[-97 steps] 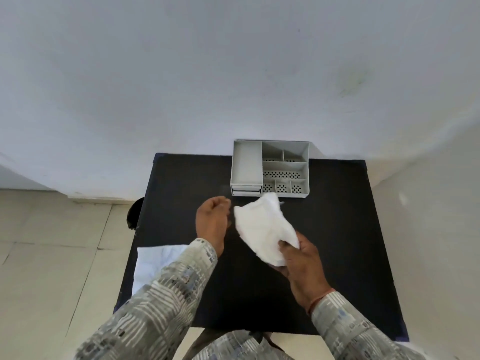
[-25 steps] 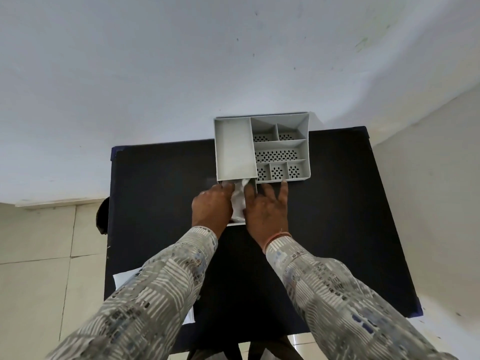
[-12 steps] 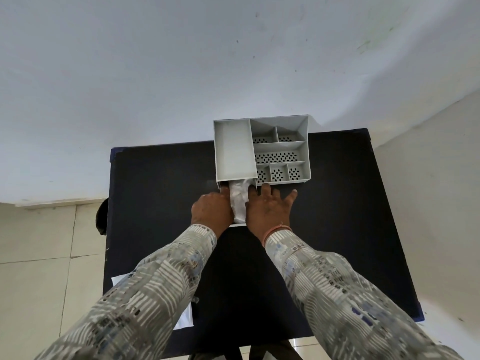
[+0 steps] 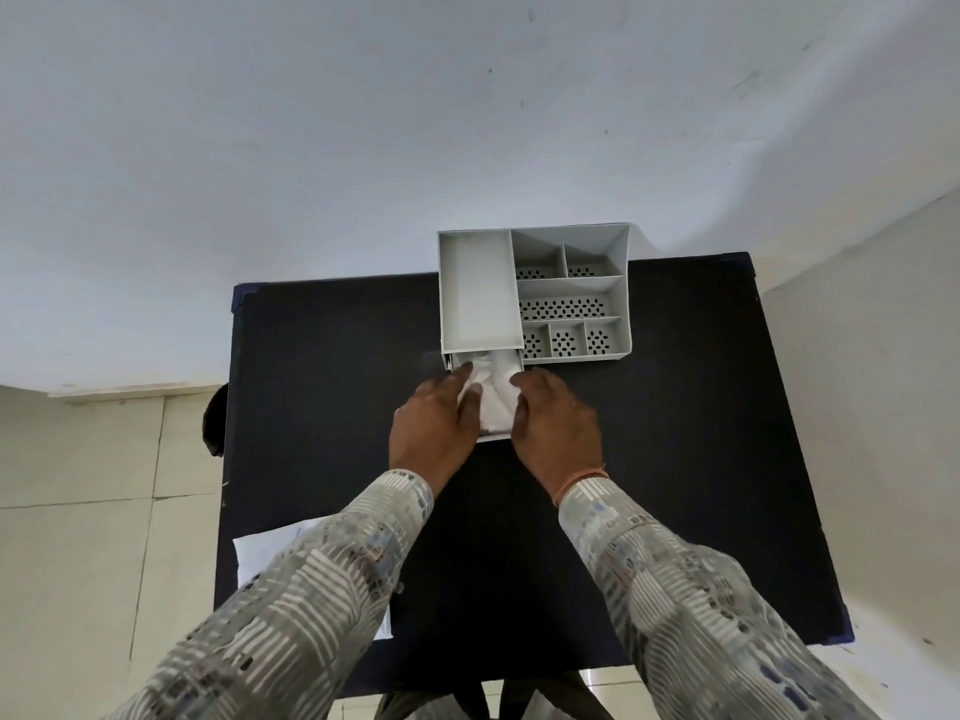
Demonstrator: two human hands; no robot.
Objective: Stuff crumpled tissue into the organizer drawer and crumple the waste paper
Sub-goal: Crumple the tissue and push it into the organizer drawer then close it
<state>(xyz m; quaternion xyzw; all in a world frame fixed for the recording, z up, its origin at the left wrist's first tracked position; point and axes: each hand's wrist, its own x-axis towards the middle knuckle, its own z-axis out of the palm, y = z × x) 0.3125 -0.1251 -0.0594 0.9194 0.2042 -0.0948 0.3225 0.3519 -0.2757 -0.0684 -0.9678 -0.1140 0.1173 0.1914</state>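
Observation:
A grey plastic organizer [image 4: 480,293] with several perforated compartments stands at the far edge of the black table [image 4: 675,459]. Its drawer [image 4: 493,435] is pulled out toward me from under the left section. White crumpled tissue [image 4: 493,397] fills the drawer. My left hand [image 4: 434,431] rests on the drawer's left side, its fingertips pressing into the tissue. My right hand [image 4: 556,428] lies against the drawer's right side, fingers curled over the tissue's edge. A flat white sheet of paper [image 4: 270,550] lies at the near left of the table, partly hidden by my left sleeve.
A plain white wall rises behind the table. Tiled floor shows at the left and a pale wall at the right. A dark round object [image 4: 214,423] sticks out past the table's left edge.
Earlier my right hand held the tissue in the air; now it is in the drawer. Over the last second my right fingers drew in from the organizer's front onto the tissue.

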